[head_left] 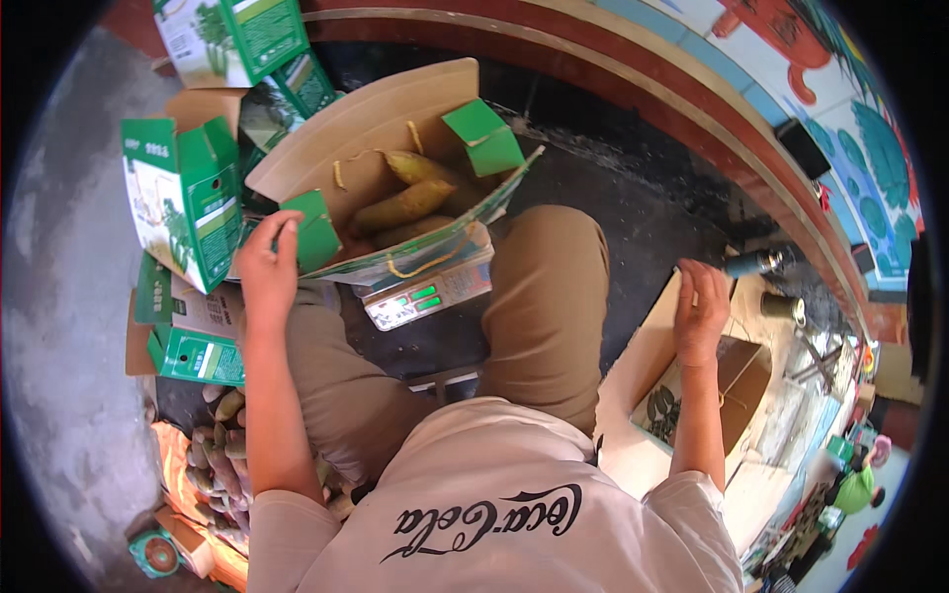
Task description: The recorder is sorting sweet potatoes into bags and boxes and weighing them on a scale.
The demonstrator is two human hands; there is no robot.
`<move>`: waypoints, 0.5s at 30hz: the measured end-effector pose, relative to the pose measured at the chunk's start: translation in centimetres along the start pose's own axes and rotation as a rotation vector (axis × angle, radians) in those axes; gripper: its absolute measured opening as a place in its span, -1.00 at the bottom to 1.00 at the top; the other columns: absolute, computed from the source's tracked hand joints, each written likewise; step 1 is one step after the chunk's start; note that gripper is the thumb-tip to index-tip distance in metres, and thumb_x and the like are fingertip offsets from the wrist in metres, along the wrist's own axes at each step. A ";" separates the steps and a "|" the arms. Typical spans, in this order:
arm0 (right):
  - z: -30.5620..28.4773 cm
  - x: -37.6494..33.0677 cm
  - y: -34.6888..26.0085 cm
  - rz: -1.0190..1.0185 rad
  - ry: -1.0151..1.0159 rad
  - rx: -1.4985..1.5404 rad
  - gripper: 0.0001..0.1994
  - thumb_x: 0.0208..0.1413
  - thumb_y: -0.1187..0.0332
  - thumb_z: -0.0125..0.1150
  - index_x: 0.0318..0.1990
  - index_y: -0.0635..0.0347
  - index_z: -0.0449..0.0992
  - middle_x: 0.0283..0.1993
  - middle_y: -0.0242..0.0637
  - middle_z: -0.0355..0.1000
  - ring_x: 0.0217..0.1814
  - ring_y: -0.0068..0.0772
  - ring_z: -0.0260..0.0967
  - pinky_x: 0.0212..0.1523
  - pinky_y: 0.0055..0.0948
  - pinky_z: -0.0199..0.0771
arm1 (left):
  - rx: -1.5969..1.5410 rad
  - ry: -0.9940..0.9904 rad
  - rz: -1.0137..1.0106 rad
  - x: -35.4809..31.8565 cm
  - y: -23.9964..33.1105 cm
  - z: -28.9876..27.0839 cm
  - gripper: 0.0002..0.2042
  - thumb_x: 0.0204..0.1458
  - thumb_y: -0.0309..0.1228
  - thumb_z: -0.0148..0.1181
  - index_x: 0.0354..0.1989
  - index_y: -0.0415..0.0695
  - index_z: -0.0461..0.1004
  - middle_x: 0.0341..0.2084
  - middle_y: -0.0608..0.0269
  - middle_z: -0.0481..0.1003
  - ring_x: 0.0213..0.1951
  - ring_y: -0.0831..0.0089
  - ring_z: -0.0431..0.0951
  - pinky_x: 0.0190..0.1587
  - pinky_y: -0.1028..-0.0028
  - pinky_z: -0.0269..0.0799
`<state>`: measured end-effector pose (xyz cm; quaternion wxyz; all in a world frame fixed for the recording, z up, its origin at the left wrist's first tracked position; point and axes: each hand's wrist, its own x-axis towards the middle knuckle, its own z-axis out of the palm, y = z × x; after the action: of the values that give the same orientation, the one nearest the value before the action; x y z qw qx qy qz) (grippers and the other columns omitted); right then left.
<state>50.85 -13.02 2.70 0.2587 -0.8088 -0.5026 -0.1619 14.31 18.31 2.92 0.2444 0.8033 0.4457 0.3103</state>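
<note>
In front of my knees stands an open green-and-white cardboard box [425, 259] with yellow rope handles. Inside it lie several long yellow-brown tubers [405, 206]. My left hand [267, 262] is at the box's left end, its fingers bent in against the green end flap [316, 232]. A digital scale [425, 296] with lit green displays shows at the box's near side, partly covered by it. Out to the right, my right hand [700, 311] has its fingers closed on the upper edge of another open cardboard box [643, 341], beside my right knee.
More green-and-white boxes [183, 203] are stacked at the left. Behind them lies a heap of tubers [219, 460] on an orange sheet [173, 450]. A tape roll [781, 306] and a dark bottle [753, 262] sit at the right, near a painted wall [870, 148].
</note>
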 end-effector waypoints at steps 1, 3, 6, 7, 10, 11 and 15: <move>0.2 2.0 -2.5 -0.092 0.020 0.054 -0.85 -0.07 0.54 0.12 -0.28 0.22 0.45 -0.33 -0.18 0.40 -0.26 -0.09 0.35 -0.19 -0.28 0.37 | -0.020 0.017 -0.009 0.0 0.2 0.0 -0.86 0.08 -0.46 0.01 -0.29 -0.24 0.46 -0.37 0.21 0.50 -0.27 0.51 0.46 -0.16 0.53 0.32; -0.1 5.2 -7.1 -0.201 0.048 0.113 -0.85 -0.08 0.56 0.11 -0.29 0.23 0.44 -0.35 -0.18 0.40 -0.29 -0.11 0.36 -0.19 -0.28 0.37 | -0.064 0.054 -0.030 0.1 0.3 0.1 -0.88 0.05 -0.48 0.03 -0.31 -0.25 0.46 -0.41 0.13 0.51 -0.30 0.39 0.50 -0.18 0.47 0.35; -1.3 8.6 -13.4 -0.504 0.143 0.426 -0.82 -0.17 0.56 0.13 -0.31 0.26 0.45 -0.39 -0.17 0.42 -0.36 -0.18 0.38 -0.25 -0.23 0.42 | -0.046 0.063 -0.008 0.1 0.5 -0.2 -0.88 0.04 -0.48 0.04 -0.31 -0.23 0.46 -0.40 0.08 0.51 -0.31 0.30 0.51 -0.19 0.45 0.36; -1.8 9.4 -15.4 -0.594 0.171 0.503 -0.80 -0.21 0.56 0.15 -0.32 0.26 0.46 -0.39 -0.18 0.43 -0.38 -0.20 0.38 -0.27 -0.21 0.43 | -0.039 0.078 -0.002 -0.1 0.3 -0.5 -0.87 0.03 -0.47 0.05 -0.30 -0.23 0.47 -0.38 0.05 0.51 -0.31 0.25 0.52 -0.21 0.43 0.37; -4.1 10.2 -20.2 -0.769 0.115 0.587 -0.74 -0.34 0.47 0.17 -0.35 0.25 0.48 -0.41 -0.25 0.43 -0.42 -0.28 0.39 -0.32 -0.28 0.44 | -0.075 0.098 0.019 -0.3 0.4 -1.0 -0.87 0.03 -0.47 0.05 -0.30 -0.23 0.47 -0.38 0.06 0.51 -0.31 0.24 0.52 -0.21 0.42 0.37; -4.9 10.4 -21.4 -0.831 0.085 0.607 -0.74 -0.36 0.44 0.16 -0.37 0.24 0.48 -0.43 -0.28 0.43 -0.43 -0.31 0.38 -0.33 -0.31 0.44 | -0.084 0.105 0.027 -0.2 0.1 -1.0 -0.87 0.03 -0.46 0.05 -0.30 -0.23 0.47 -0.39 0.06 0.51 -0.31 0.23 0.52 -0.21 0.41 0.37; -6.0 10.6 -25.2 -0.789 0.074 0.932 -0.90 -0.12 0.54 0.10 -0.38 0.18 0.43 -0.38 -0.25 0.48 -0.38 -0.32 0.44 -0.29 -0.27 0.41 | -0.089 0.093 0.029 -0.2 0.2 -0.9 -0.86 0.04 -0.44 0.05 -0.30 -0.22 0.47 -0.38 0.05 0.51 -0.30 0.22 0.52 -0.21 0.41 0.37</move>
<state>32.92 0.35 19.58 0.5231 -0.3571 -0.7730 -0.0365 13.69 18.19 3.59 0.2545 0.7828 0.4305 0.3703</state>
